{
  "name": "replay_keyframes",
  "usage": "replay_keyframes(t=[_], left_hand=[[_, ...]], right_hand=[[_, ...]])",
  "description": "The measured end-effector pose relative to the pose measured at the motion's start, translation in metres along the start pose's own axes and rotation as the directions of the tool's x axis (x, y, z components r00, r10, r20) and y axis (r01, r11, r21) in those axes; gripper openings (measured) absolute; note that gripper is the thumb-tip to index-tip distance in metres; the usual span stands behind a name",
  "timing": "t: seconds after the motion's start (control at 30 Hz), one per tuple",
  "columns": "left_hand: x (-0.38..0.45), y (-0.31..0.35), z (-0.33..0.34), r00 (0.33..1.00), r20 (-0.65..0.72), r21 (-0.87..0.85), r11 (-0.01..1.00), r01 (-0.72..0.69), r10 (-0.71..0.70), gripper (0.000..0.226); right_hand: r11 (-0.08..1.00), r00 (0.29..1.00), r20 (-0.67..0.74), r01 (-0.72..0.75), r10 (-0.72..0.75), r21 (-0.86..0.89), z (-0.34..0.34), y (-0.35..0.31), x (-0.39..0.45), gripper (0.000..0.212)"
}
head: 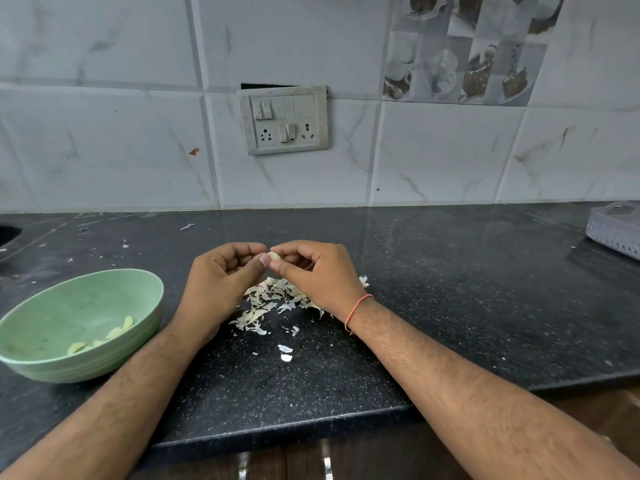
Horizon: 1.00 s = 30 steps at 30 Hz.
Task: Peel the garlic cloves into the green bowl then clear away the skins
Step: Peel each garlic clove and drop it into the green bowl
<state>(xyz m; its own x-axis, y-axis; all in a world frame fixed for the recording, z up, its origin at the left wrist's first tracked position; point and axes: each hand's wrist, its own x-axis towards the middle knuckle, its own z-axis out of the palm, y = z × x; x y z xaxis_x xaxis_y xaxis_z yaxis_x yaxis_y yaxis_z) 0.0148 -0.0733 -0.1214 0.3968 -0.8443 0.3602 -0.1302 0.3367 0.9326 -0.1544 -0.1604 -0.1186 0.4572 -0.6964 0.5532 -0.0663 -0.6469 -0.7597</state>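
A pale garlic clove (274, 256) is pinched between the fingertips of my left hand (221, 282) and my right hand (318, 275), both raised a little above the black counter. Directly under the hands lies a heap of papery garlic skins (273, 303), with two loose flakes (285, 353) nearer to me. The green bowl (145, 306) stands to the left of my left forearm and holds several peeled cloves (114, 334).
A grey perforated basket (614, 233) sits at the far right of the counter. A dark sink opening (8, 233) shows at the far left. Small skin scraps (187, 226) are scattered toward the tiled wall. The counter's front edge (277, 431) runs below my forearms.
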Motion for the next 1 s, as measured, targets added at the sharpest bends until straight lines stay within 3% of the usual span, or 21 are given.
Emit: replay_keyframes(t=[0.17,0.57,0.83,1.0], left_hand=[[-0.002,0.003,0.002,0.998,0.027,-0.048,0.997,0.054,-0.053,0.021],[-0.003,0.006,0.001,0.998,0.062,-0.078,0.997,0.014,-0.009,0.028],[0.001,-0.005,0.001,0.989,0.145,0.123,0.991,-0.048,0.030,0.036],[0.004,-0.007,-0.001,0.991,0.129,0.088,0.995,-0.045,0.034,0.034]], right_hand=[[0.999,0.999,0.016,-0.028,0.027,0.030,-0.001,0.001,0.000,0.019],[0.917,0.971,0.164,-0.223,0.176,0.331,-0.003,0.002,0.004,0.019],[0.879,0.965,0.132,-0.262,0.228,0.398,-0.001,0.002,0.005,0.015],[0.908,0.973,0.146,-0.221,0.179,0.355,-0.001,0.001,0.004,0.013]])
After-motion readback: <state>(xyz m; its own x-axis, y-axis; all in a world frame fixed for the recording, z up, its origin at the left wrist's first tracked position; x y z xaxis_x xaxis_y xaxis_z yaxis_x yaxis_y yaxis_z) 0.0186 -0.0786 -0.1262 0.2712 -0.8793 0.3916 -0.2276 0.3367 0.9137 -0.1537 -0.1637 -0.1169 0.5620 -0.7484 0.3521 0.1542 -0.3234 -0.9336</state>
